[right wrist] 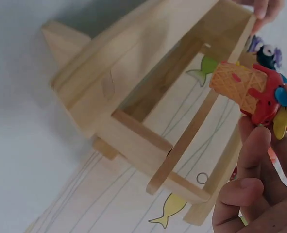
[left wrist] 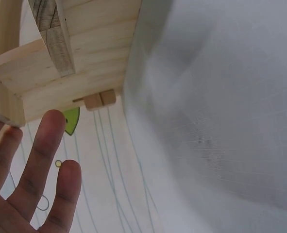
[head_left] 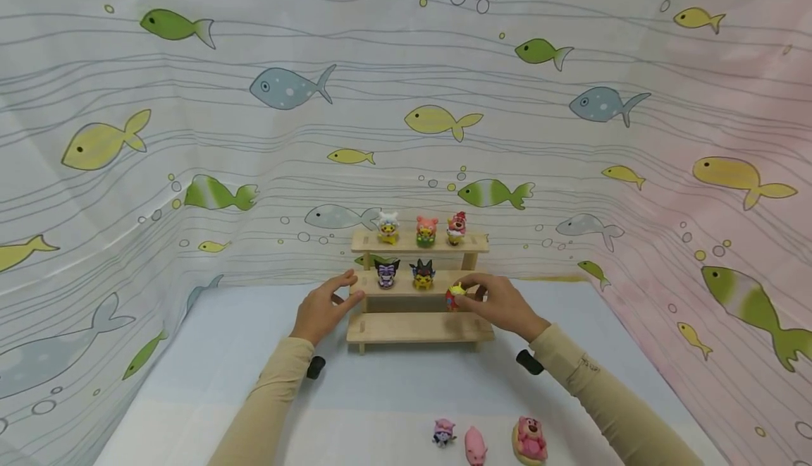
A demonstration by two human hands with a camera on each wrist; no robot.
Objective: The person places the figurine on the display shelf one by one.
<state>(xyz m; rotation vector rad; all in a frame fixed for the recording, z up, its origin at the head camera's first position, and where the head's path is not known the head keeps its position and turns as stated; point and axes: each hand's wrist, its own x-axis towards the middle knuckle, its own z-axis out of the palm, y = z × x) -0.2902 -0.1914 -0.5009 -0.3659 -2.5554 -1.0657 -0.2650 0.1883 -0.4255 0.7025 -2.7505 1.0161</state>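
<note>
My right hand (head_left: 507, 304) pinches a small figurine (right wrist: 245, 87) with a waffle-cone base and a red and yellow upper part. It is in front of the right end of the middle tier of a wooden three-tier display stand (head_left: 419, 327). At that tier's left end is my left hand (head_left: 321, 307), its fingers extended and touching the wood in the left wrist view. On the middle tier stand a purple-and-black figurine (head_left: 386, 274) and a yellow figurine with a dark hood (head_left: 423, 276). The held figurine's top is partly covered by my fingers.
Along the top tier stand a white-hooded figurine (head_left: 388, 228), a pink-and-green one (head_left: 426, 232) and a red-pink one (head_left: 456, 229). Nearer on the table lie a purple figurine (head_left: 444, 432), a pink pig (head_left: 475, 446) and a pink bear figurine (head_left: 531, 440). Fish-print cloth hangs behind.
</note>
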